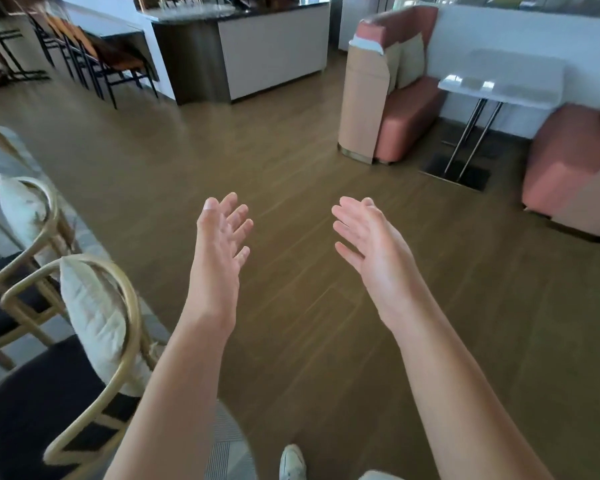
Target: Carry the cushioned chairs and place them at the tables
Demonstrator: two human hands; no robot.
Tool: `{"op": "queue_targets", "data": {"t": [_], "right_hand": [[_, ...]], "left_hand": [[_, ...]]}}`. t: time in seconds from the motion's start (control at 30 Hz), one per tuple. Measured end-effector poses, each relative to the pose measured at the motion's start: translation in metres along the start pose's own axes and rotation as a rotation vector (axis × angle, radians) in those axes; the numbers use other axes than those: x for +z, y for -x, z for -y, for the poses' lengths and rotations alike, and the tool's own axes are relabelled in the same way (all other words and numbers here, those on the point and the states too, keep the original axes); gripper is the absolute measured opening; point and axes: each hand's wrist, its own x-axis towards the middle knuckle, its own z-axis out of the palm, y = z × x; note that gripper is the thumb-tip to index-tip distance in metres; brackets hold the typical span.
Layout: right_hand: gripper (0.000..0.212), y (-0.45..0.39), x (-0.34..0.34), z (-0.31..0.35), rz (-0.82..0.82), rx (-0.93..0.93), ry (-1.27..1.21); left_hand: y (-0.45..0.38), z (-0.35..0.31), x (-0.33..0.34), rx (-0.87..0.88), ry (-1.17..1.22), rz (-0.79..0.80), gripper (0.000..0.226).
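My left hand and my right hand reach out in front of me over the wooden floor, palms turned toward each other, fingers relaxed, holding nothing. At my left stands a cushioned chair with a curved gold frame, a dark seat and a cream pillow against its back. A second chair of the same kind stands just behind it, also with a cream pillow. Both chairs are apart from my hands. A white table on metal legs stands at the far right.
Pink booth seats flank the white table. A counter fills the back middle, with a row of dark-framed chairs at the back left. A grey rug lies under the gold chairs. My white shoe shows below.
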Motion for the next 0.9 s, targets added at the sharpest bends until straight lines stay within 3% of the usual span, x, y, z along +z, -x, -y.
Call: {"op": "queue_targets", "data": {"t": [0.27, 0.47, 0.63, 0.9], "right_hand": [[0.066, -0.122, 0.047, 0.004, 0.017, 0.035, -0.014], [0.048, -0.231, 0.072, -0.007, 0.102, 0.062, -0.02], [0.047, -0.338, 0.087, -0.003, 0.178, 0.097, -0.006], [0.046, -0.489, 0.149, 0.015, 0.378, 0.108, 0.015]], "left_hand": [[-0.117, -0.012, -0.018, 0.0, -0.009, -0.045, 0.075], [-0.214, -0.006, -0.027, 0.014, -0.03, -0.121, 0.09], [-0.306, -0.003, -0.022, 0.01, -0.055, -0.213, 0.078], [-0.42, -0.023, -0.023, 0.044, -0.061, -0.387, 0.075]]}}
